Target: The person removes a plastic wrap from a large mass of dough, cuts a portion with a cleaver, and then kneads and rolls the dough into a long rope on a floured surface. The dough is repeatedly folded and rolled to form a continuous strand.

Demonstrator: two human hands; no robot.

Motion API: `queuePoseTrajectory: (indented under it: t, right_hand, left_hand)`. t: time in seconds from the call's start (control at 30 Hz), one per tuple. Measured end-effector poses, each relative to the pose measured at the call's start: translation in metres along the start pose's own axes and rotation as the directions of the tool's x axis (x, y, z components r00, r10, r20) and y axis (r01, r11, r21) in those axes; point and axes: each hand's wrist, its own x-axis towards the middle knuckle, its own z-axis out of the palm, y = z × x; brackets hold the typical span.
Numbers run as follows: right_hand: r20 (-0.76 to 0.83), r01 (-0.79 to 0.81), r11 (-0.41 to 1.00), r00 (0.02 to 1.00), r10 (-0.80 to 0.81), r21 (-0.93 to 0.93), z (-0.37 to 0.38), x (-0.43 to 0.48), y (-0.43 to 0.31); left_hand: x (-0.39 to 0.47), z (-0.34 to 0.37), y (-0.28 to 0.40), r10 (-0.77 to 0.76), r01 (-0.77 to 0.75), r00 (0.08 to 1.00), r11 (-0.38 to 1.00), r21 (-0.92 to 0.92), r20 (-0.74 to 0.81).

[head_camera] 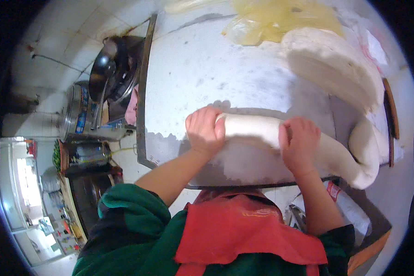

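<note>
A long, thick roll of pale dough (253, 129) lies across the near part of a light, floured work table (207, 82). Around its left end my left hand (205, 129) is curled, thumb on the near right side. My right hand (301, 141) grips the roll further right, fingers over the top. Beyond that hand the dough bends at the table's right front corner and folds back on itself. Behind it, a larger mass of dough (334, 69) rests at the right side. The undersides of both hands are hidden.
Crumpled yellowish plastic sheeting (286, 20) lies at the table's back. Left of the table are a dark wok (105, 69) with a ladle and a metal pot (72, 114). A white sack (353, 210) stands below the right front corner. A dark strip edges the table's left side.
</note>
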Motion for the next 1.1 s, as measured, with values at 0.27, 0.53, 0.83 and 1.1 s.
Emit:
queuePoseTrajectory:
  t: [0.27, 0.53, 0.83, 1.1]
  right_hand:
    - [0.291, -0.291, 0.698, 0.949, 0.123, 0.655, 0.057, 0.109, -0.042]
    - [0.276, -0.211, 0.976, 0.943, 0.187, 0.06, 0.114, 0.146, -0.1]
    - [0.457, -0.206, 0.962, 0.848, 0.268, -0.18, 0.077, 0.084, -0.142]
    - [-0.158, 0.142, 0.966, 0.971, -0.178, -0.217, 0.107, 0.003, -0.165]
  left_hand:
    - [0.068, 0.023, -0.033, 0.105, -0.097, 0.982, 0.994, -0.056, 0.155]
    - [0.113, 0.056, -0.065, 0.134, -0.107, 0.906, 0.99, -0.091, 0.4]
    - [0.05, -0.007, -0.082, 0.33, -0.242, 0.902, 0.921, -0.306, 0.28]
    - [-0.015, -0.084, -0.114, 0.465, -0.201, 0.798, 0.806, -0.557, 0.384]
